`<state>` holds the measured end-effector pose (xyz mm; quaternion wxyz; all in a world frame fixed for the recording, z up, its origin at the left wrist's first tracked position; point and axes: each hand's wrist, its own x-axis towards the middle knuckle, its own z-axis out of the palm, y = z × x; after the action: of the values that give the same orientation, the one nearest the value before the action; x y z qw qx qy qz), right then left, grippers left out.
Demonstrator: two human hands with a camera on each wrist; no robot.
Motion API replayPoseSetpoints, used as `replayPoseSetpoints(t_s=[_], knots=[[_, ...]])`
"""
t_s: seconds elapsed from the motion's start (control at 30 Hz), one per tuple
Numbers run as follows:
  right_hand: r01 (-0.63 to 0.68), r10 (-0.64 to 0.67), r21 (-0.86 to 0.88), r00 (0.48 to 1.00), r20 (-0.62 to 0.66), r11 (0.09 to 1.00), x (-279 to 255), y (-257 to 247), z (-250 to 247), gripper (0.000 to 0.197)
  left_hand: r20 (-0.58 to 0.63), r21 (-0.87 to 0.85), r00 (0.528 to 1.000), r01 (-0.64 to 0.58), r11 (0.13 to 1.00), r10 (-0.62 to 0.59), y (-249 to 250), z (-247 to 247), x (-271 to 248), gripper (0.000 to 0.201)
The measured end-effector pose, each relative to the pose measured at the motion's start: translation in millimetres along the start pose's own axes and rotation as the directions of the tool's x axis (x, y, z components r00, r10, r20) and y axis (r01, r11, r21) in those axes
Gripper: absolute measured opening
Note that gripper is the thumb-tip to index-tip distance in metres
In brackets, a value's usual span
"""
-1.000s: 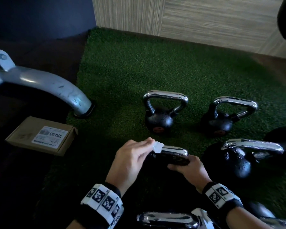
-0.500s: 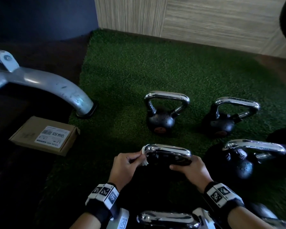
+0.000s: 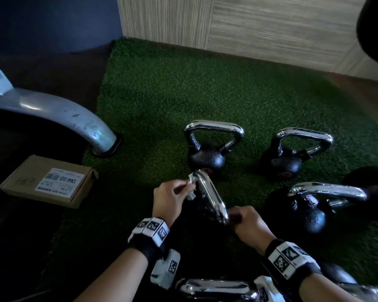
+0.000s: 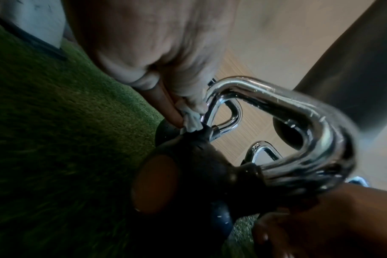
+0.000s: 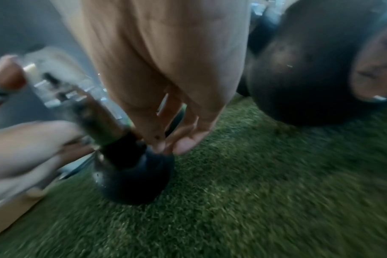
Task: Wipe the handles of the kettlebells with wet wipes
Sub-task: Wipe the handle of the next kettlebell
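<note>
While the left hand [image 3: 169, 198] pinches a crumpled white wet wipe [image 3: 191, 185] against the black kettlebell's chrome handle [image 3: 212, 198] on green turf [image 3: 162, 101], the right hand [image 3: 250, 227] grips that handle's near end.

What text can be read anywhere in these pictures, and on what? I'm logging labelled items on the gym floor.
"12V4A 5525", seen upside down, on the white label of the cardboard box.
Barcode and smaller print on that label: too small to read.
Wrist bands: black-and-white marker patterns only, no words.
Kettlebells: no readable markings.
Both wrist views: too blurred, no text.
</note>
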<state>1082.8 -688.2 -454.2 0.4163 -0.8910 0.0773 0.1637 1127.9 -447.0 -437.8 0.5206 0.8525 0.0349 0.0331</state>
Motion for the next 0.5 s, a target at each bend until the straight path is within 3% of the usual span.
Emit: replayPoseSetpoints(t_s=[0.13, 0.27, 0.37, 0.5], knots=[[0.004, -0.003, -0.02, 0.999, 0.052, 1.0, 7.4, -19.3, -2.0, 0.045, 0.136, 0.023, 0.989, 0.063, 0.998, -0.065, 7.4, -0.3, 16.5, 0.026], [0.048, -0.049, 0.11, 0.999, 0.01, 0.993, 16.8, -36.9, -7.4, 0.032, 0.299, -0.042, 0.95, 0.109, 0.993, -0.092, 1.6, -9.4, 13.8, 0.023], [0.001, -0.029, 0.217, 0.992, 0.123, 0.976, 19.8, -43.2, -4.2, 0.03, 0.26, -0.037, 0.963, 0.081, 0.996, -0.068, 5.4, -8.3, 13.0, 0.012], [-0.023, -0.006, 0.223, 0.991, 0.131, 0.975, 23.9, -44.2, -6.5, 0.024, 0.186, -0.066, 0.982, 0.039, 0.997, -0.026, 19.3, -3.6, 16.9, 0.013]])
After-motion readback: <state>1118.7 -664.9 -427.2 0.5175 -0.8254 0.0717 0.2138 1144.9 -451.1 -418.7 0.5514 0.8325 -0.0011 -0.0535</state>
